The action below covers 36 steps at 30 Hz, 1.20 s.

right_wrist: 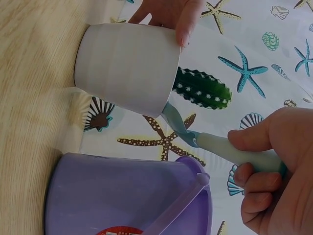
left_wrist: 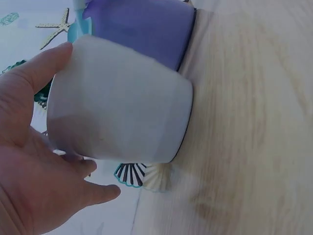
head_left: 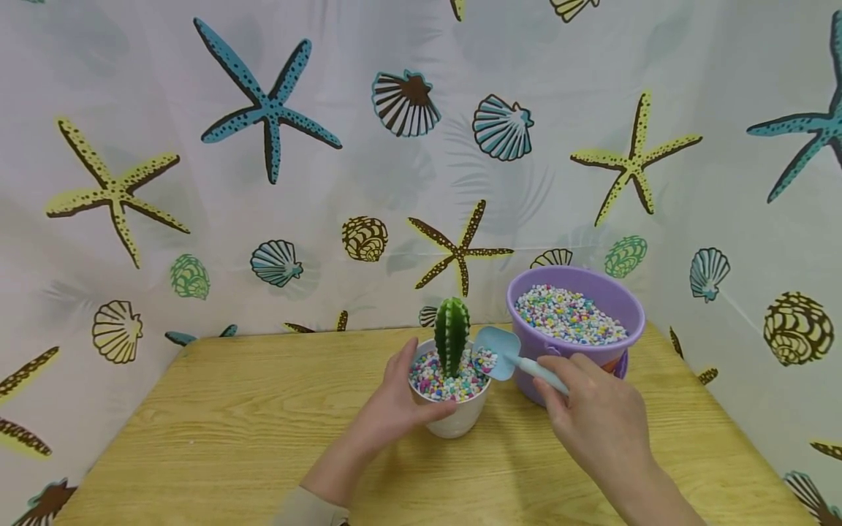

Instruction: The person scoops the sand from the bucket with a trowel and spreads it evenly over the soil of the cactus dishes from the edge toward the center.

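Observation:
A green cactus (head_left: 452, 340) stands upright in a white pot (head_left: 455, 424) topped with multicoloured pebbles (head_left: 433, 380). My left hand (head_left: 393, 403) grips the pot at its left side, thumb along the front rim and fingers round the far side. In my right hand (head_left: 601, 413) is the handle of a small light-blue toy shovel (head_left: 501, 342), pinched between thumb and curled fingers. The shovel's scoop tilts at the pot's right rim with some pebbles on it. Seen from the right wrist, the scoop's tip (right_wrist: 172, 117) overlaps the pot's edge beside the cactus.
Just right of the pot stands a purple bucket (head_left: 528, 391), filled with the same pebbles (head_left: 569, 315); its handle (right_wrist: 178, 205) hangs down the side. Everything rests on a wooden table (head_left: 263, 409). A white curtain (head_left: 368, 175) printed with starfish and shells encloses the back and sides.

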Motion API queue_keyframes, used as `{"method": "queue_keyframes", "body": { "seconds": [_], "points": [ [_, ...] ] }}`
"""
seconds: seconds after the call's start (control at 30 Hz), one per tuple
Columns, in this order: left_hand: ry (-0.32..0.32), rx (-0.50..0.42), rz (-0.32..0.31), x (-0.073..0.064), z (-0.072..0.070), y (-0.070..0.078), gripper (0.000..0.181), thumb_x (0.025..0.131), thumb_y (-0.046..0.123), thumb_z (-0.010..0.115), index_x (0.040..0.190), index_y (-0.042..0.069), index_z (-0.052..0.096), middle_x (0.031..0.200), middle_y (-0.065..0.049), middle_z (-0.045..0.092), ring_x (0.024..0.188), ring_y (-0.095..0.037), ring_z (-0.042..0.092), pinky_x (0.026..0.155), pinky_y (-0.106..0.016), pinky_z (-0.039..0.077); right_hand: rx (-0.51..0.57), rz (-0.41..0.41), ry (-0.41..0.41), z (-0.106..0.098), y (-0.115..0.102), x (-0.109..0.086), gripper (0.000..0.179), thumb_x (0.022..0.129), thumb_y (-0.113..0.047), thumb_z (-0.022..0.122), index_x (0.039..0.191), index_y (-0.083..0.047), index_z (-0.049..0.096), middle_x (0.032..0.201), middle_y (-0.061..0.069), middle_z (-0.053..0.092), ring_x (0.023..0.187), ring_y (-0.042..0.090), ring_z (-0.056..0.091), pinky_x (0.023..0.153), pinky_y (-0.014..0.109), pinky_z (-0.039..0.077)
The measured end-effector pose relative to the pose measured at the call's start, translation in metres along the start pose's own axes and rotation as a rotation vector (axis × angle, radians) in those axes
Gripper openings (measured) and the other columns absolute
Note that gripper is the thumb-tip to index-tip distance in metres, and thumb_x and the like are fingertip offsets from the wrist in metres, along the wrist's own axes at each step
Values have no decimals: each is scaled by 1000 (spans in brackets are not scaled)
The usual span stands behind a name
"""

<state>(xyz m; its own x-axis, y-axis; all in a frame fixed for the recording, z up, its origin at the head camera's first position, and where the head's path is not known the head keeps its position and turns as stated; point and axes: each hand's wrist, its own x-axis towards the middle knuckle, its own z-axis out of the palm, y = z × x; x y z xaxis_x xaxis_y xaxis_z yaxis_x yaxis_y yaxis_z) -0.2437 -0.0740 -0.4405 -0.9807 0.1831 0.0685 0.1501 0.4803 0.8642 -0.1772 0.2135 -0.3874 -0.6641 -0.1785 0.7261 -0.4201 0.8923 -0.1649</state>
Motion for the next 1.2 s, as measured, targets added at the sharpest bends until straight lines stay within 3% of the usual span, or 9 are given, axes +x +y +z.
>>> {"method": "queue_keyframes", "body": {
  "seconds": [0.13,0.47,0.77,1.03,1.2],
  "points": [
    [-19,-10,16,1,-4,-1,131,83,44,99,178,14,15,178,-26,21,158,-52,34,126,-69,29,-7,-26,22,0,0,0,29,87,-16,94,114,-13,83,82,-2,65,56,6,47,47,24,36],
    [85,6,42,-1,15,2,125,80,46,101,175,15,27,163,-27,29,146,-46,46,122,-62,41,-31,-65,46,2,0,0,30,86,-14,95,113,-11,83,85,2,68,53,8,49,45,25,36],
    [-11,9,59,-3,7,2,127,85,43,97,179,19,15,177,-24,18,156,-53,35,123,-72,31,-51,-91,61,3,0,-1,32,84,-14,96,113,-11,82,84,2,66,54,11,53,46,25,37],
    [57,-5,34,-3,15,1,129,80,44,102,177,17,21,169,-26,24,150,-51,44,123,-64,38,-63,-108,76,3,0,-2,34,83,-14,97,114,-11,82,83,2,65,53,11,51,45,24,35],
    [29,10,33,-5,11,2,128,84,47,98,178,19,17,174,-25,18,152,-54,41,122,-69,36,-70,-124,90,3,0,-2,38,81,-13,98,116,-12,83,83,2,64,53,12,51,45,25,35]
  ]
}}
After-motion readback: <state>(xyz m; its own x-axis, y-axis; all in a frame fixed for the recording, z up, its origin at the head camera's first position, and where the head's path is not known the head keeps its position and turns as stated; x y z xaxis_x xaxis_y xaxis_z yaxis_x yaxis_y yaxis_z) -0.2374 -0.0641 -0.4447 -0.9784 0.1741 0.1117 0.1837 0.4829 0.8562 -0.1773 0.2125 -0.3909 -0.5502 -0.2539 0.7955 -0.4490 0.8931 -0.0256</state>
